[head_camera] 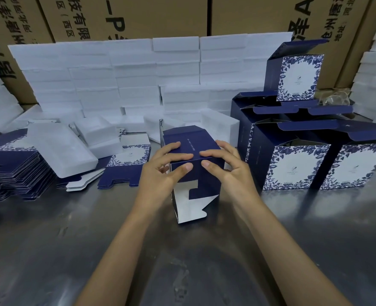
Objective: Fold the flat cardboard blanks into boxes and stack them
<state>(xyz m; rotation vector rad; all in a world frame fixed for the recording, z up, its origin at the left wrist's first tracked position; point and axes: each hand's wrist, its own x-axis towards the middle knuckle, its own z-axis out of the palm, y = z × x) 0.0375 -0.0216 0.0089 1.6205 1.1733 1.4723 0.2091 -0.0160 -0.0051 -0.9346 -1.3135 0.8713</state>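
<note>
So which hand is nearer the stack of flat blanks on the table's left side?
Left. The left hand grips the half-folded box on the side facing the stack of flat blanks; the right hand holds the box's far side.

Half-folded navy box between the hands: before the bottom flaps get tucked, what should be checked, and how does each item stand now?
1. Both hands on the half-folded box: left hand and right hand grip it. Ok.
2. Body squared up: ok.
3. Near-end flaps closed: not ok, they hang open.
4. Far end closed: cannot tell.
5. Metal table bare in front for working: ok.
6. Room on the finished boxes at right for stacking: ok.
</note>
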